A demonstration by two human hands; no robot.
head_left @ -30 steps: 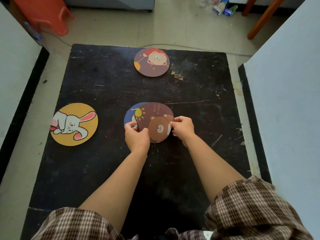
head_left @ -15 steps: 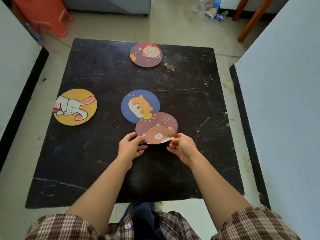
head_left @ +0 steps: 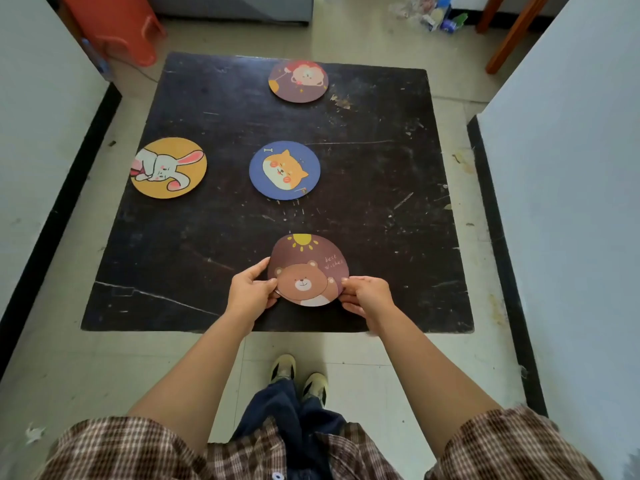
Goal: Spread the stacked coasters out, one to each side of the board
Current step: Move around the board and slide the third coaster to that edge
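A black board (head_left: 381,209) lies on the floor. Near its front edge a brown bear coaster (head_left: 308,268) is gripped at its lower left rim by my left hand (head_left: 251,294) and at its lower right rim by my right hand (head_left: 365,296). A blue dog coaster (head_left: 284,170) lies alone in the middle of the board. A yellow rabbit coaster (head_left: 169,167) rests at the left side, overhanging the edge a little. A purple lion coaster (head_left: 298,81) sits at the far side.
White walls with black skirting close in on the left (head_left: 41,216) and right (head_left: 498,237). An orange plastic stool (head_left: 114,29) stands at the far left, wooden legs (head_left: 512,32) and litter at the far right. My feet (head_left: 299,375) stand just before the board.
Both hands have drawn the bear coaster off the blue dog coaster toward me, to the near side of the board. The dog coaster now lies fully uncovered in the middle.
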